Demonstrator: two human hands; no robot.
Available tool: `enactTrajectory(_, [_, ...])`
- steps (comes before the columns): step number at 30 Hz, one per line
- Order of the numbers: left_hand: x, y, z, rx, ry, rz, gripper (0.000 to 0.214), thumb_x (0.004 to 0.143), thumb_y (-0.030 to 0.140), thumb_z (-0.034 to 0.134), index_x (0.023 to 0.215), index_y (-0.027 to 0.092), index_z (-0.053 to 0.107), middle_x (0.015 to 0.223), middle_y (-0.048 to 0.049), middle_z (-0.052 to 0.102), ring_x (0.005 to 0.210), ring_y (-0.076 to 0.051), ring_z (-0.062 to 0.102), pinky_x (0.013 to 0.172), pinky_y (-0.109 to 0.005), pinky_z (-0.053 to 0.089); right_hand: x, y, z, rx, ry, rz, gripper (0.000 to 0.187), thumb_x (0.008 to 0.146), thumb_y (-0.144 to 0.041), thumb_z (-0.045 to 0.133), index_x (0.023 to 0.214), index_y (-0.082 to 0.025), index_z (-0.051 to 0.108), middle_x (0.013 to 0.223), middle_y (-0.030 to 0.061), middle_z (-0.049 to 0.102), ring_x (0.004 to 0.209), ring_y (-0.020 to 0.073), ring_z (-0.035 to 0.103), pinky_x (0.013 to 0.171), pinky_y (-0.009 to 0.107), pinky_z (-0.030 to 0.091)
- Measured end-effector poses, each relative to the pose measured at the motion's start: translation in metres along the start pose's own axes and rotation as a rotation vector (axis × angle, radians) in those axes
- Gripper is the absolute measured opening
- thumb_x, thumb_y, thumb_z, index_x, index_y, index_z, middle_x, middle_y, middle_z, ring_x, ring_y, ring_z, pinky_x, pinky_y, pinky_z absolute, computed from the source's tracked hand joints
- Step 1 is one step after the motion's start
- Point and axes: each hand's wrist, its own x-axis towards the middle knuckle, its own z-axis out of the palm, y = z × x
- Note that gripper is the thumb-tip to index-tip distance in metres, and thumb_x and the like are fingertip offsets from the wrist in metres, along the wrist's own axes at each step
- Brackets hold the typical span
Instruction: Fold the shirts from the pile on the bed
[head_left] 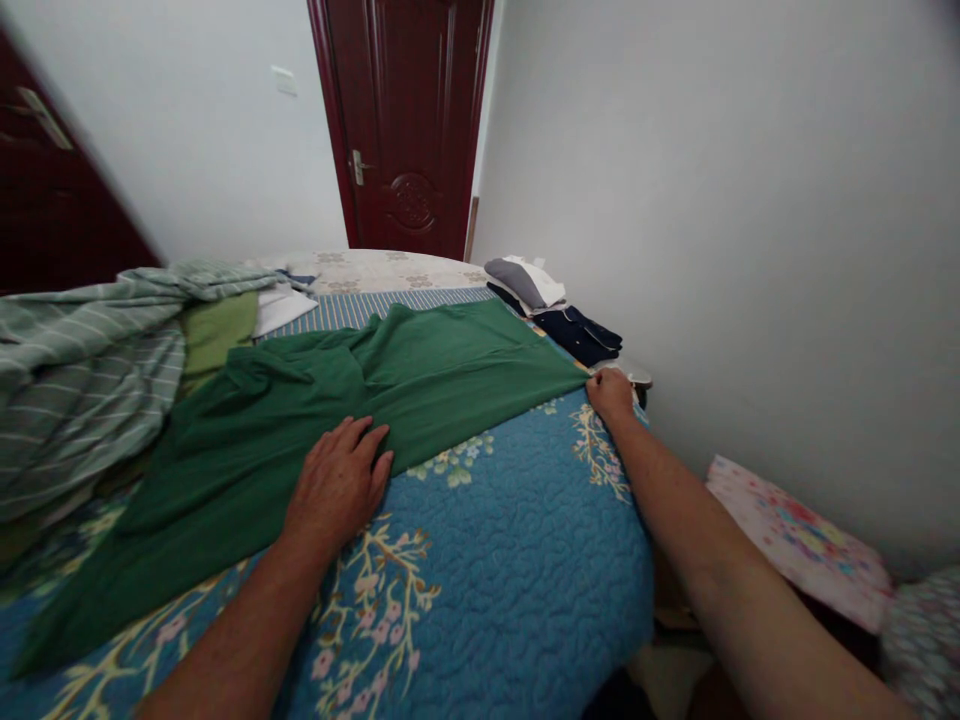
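Observation:
A dark green garment (442, 370), which looks like a pair of trousers, lies spread across the quilted bed. My left hand (341, 475) rests flat on its near edge, fingers stretched out. At the garment's far right corner, my right hand (611, 393) is closed on the fabric and holds that corner taut. The left part of the cloth is somewhat rumpled and runs to a point near the lower left. Beneath it is a blue quilted bedspread (510, 560) with floral embroidery.
A grey-green striped cloth (90, 370) is heaped at the left, by a light green cloth (217, 330) and a white one (283, 308). Folded dark clothes (577, 335) and a grey and white pile (525, 282) sit near the wall. A pink floral item (799, 540) stands at right.

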Motion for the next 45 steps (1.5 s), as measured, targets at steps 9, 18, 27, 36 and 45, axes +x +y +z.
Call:
enactTrajectory(9, [-0.001, 0.003, -0.003, 0.008, -0.015, -0.02, 0.052, 0.104, 0.047, 0.05, 0.145, 0.021, 0.069, 0.154, -0.0141, 0.063, 0.15, -0.037, 0.051, 0.125, -0.056, 0.04, -0.002, 0.003, 0.006, 0.045, 0.035, -0.012, 0.033, 0.091, -0.02, 0.05, 0.107, -0.008, 0.077, 0.107, 0.0235, 0.072, 0.107, 0.0334, 0.066, 0.097, 0.041, 0.049])
enactTrajectory(18, [-0.003, 0.019, -0.01, 0.103, -0.096, -0.099, 0.062, 0.105, 0.061, 0.049, 0.159, 0.031, 0.056, 0.169, -0.0099, 0.048, 0.161, -0.037, 0.035, 0.13, -0.064, 0.024, -0.027, -0.068, -0.012, 0.399, 0.118, -0.633, 0.047, 0.103, -0.031, 0.047, 0.143, -0.012, 0.064, 0.153, 0.0205, 0.059, 0.147, 0.0316, 0.049, 0.123, 0.05, 0.04])
enactTrajectory(27, [-0.006, 0.025, -0.018, 0.061, -0.137, -0.182, 0.066, 0.105, 0.068, 0.044, 0.163, 0.036, 0.05, 0.172, -0.0062, 0.044, 0.163, -0.034, 0.031, 0.131, -0.065, 0.019, -0.038, -0.147, 0.003, 0.204, -0.361, -0.654, 0.068, 0.109, -0.06, 0.034, 0.164, -0.022, 0.047, 0.173, 0.0147, 0.039, 0.16, 0.0368, 0.033, 0.127, 0.063, 0.03])
enactTrajectory(36, [-0.029, -0.05, -0.032, 0.135, 0.023, -0.629, 0.063, 0.107, 0.052, 0.046, 0.158, 0.017, 0.055, 0.163, -0.0173, 0.053, 0.155, -0.037, 0.044, 0.128, -0.058, 0.033, 0.028, -0.068, 0.032, 0.061, -0.374, -0.178, 0.084, 0.104, -0.071, 0.021, 0.167, -0.021, 0.045, 0.172, 0.0191, 0.038, 0.157, 0.0427, 0.035, 0.123, 0.073, 0.028])
enactTrajectory(45, [-0.039, -0.102, -0.048, 0.017, 0.363, -0.814, 0.038, 0.102, 0.03, 0.048, 0.126, 0.013, 0.072, 0.128, -0.0158, 0.075, 0.122, -0.03, 0.068, 0.112, -0.042, 0.05, 0.02, -0.074, 0.015, 0.024, -0.192, -0.123, 0.073, 0.1, -0.059, 0.033, 0.135, -0.009, 0.073, 0.134, 0.0314, 0.068, 0.126, 0.0527, 0.063, 0.102, 0.074, 0.048])
